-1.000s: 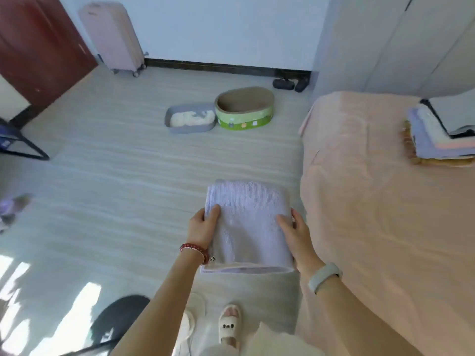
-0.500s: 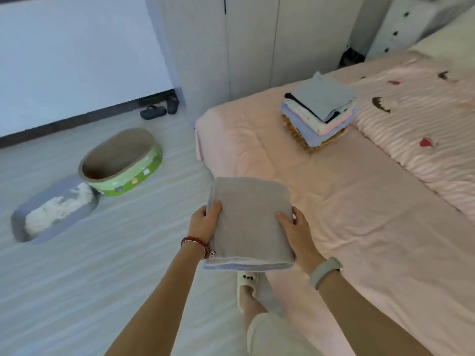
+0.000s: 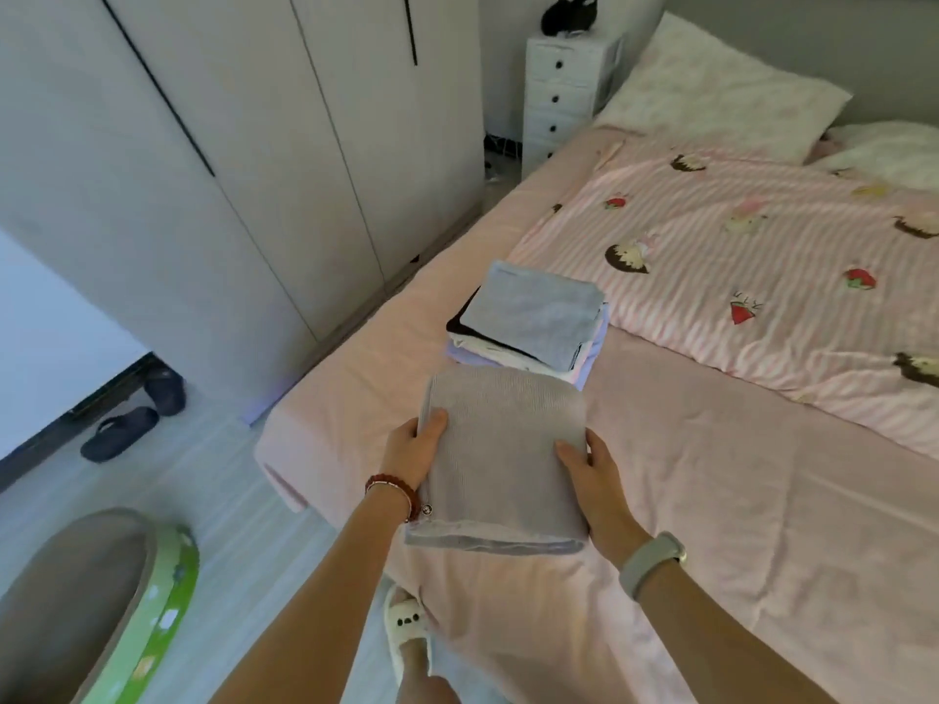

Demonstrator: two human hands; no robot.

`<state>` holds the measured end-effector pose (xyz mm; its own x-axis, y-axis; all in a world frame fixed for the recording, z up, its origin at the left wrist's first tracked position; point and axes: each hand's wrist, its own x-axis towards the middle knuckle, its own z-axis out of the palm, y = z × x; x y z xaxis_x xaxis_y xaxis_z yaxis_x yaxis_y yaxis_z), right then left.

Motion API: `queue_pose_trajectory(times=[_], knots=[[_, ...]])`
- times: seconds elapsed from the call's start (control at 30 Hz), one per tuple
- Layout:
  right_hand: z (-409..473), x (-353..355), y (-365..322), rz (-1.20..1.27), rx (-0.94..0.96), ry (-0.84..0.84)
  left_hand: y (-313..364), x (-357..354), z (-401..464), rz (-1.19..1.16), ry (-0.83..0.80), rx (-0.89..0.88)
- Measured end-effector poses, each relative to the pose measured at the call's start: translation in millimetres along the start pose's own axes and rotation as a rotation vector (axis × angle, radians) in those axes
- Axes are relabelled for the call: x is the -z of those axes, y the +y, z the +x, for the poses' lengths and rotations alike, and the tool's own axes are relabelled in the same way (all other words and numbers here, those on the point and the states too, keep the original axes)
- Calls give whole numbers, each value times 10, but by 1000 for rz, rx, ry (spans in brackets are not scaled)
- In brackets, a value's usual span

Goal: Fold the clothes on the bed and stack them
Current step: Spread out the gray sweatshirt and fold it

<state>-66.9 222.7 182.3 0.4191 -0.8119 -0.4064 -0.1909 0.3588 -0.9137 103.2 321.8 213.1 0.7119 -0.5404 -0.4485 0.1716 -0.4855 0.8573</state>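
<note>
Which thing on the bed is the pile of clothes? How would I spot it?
Find the pink bed. Near its wardrobe-side edge, beside the striped quilt, sits the pile. It is the only stack of layered folded pieces, a grey-blue one on top.

One folded grey garment (image 3: 503, 459), one clothes stack (image 3: 533, 322), two dark slippers (image 3: 133, 419), two pillows (image 3: 721, 88).

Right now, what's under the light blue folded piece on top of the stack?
Under the light blue folded garment: a black layer, white pieces and a lavender one, edges only. The held grey folded garment covers the stack's near bottom.
</note>
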Motion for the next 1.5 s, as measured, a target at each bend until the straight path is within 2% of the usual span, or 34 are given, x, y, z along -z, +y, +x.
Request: queue_pose_trajectory(times=[0.2, 0.33, 0.53, 0.63, 0.83, 0.93, 1.0, 1.07, 1.13, 1.17, 1.27, 1.5], knots=[[818, -532, -376, 69, 55, 225, 674, 7, 1434, 79, -291, -27], [1341, -770, -767, 15, 125, 345, 1172, -77, 2186, 46, -468, -82], [2159, -770, -1152, -155, 178, 554, 1683, -568, 3055, -10, -556, -61], [2505, -649, -1112, -306, 160, 620, 1667, -889, 3373, 37, -556, -70], [2851, -570, -762, -507, -24, 545, 1246, -1195, 3737, 358, -501, -100], [2952, -603, -735, -926, -58, 675, 1208, -1273, 3713, 330, -476, -168], [3020, -619, -774, -1079, 46, 686, 1216, -1293, 3652, 495, -284, -416], [3080, -645, -781, -1132, 135, 604, 1235, -1317, 3562, 758, -60, -822], [3100, -665, -722, -1116, 165, 533, 1208, -1380, 3508, 872, -67, -1094], [3104, -663, -682, -1092, 175, 526, 1168, -1417, 3509, 927, -125, -1129], [3136, -652, -524, -1044, 217, 522, 978, -1485, 3613, 1094, -245, -981], [3404, -796, -147, -1196, 249, 501, 504, -1462, 3983, 1182, -233, -811]])
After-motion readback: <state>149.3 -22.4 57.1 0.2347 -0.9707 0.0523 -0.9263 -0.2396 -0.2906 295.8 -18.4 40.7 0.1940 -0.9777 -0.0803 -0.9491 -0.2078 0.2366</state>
